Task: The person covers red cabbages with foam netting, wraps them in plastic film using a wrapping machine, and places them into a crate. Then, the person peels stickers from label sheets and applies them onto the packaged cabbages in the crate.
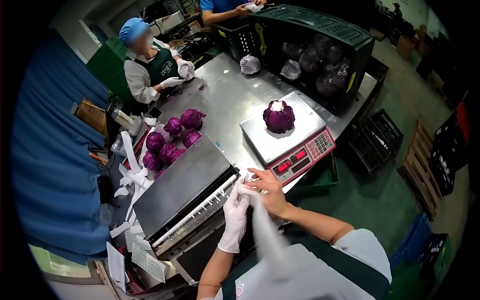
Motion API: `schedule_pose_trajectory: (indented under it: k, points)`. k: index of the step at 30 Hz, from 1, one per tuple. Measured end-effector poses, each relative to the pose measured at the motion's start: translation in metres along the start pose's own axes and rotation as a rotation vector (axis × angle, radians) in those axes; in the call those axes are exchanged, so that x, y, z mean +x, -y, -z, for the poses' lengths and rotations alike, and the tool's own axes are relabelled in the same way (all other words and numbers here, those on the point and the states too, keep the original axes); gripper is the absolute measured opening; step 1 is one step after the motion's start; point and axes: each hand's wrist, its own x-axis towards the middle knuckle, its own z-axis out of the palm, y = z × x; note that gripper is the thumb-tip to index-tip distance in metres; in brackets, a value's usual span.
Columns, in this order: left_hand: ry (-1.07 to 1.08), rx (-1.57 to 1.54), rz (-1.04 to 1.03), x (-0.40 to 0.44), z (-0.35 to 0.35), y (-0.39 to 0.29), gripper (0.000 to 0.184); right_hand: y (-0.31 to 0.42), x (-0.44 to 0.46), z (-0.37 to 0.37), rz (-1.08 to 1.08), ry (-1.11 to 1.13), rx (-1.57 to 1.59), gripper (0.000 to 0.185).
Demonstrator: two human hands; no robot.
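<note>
My left hand (236,212), in a white glove, and my bare right hand (272,194) meet in front of the scale, fingers pinched together. A long white, limp strip (265,232), smeared by motion, hangs from between them towards my apron; its kind cannot be made out. Just beyond my right hand stands a red-edged digital scale (252,129) with lit red digits. On its metal plate sits a trimmed purple cabbage (278,122), its pale cut stem upward. Beside my left hand is a film-wrapping machine (182,177) with a white roller bar.
Several purple cabbages (172,126) lie beyond the wrapping machine. A dark crate (310,25) on its side holds net-wrapped produce. Across the metal table (217,82), a co-worker (150,70) holds a wrapped item; another person (225,12) is behind. White scraps (135,175) litter the left.
</note>
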Motion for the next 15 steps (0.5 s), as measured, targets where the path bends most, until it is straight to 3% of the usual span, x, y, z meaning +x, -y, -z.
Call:
schedule_pose_trajectory:
  k: [2, 4, 5, 8, 9, 10, 12, 13, 14, 15]
  points:
    - [-0.037, -0.015, -0.003, 0.001, -0.006, 0.02, 0.034, -0.009, 0.006, 0.021, -0.011, -0.083, 0.048, 0.018]
    - [-0.136, 0.084, 0.022, -0.001, -0.015, 0.03, 0.028, -0.015, 0.01, 0.038, -0.531, -0.133, 0.56, 0.014]
    - [-0.123, 0.071, -0.005, 0.001, -0.02, 0.032, 0.028, -0.019, 0.015, 0.056, -0.654, -0.06, 0.535, 0.014]
    - [-0.044, -0.093, 0.114, 0.013, -0.015, 0.038, 0.025, -0.054, 0.007, 0.066, -0.88, -0.094, 0.992, 0.019]
    - [-0.009, -0.274, 0.032, 0.021, -0.029, 0.036, 0.025, -0.079, -0.012, 0.07, -0.862, 0.113, 1.313, 0.014]
    - [0.013, -0.377, -0.021, 0.029, -0.032, 0.033, 0.026, -0.085, -0.008, 0.077, -0.945, 0.236, 1.353, 0.022]
    - [0.127, -0.488, 0.022, 0.04, -0.036, 0.018, 0.026, -0.083, 0.004, 0.087, -0.655, 0.627, 0.582, 0.031]
    - [0.108, -0.509, 0.078, 0.046, -0.035, 0.018, 0.028, -0.077, 0.018, 0.099, -0.695, 0.786, 0.537, 0.03]
    - [0.104, -0.507, 0.078, 0.048, -0.04, 0.018, 0.028, -0.081, 0.021, 0.103, -0.891, 0.799, 0.501, 0.025]
    - [0.094, -0.393, 0.152, 0.05, -0.047, 0.016, 0.028, -0.117, 0.015, 0.099, -0.496, 0.68, 0.106, 0.023]
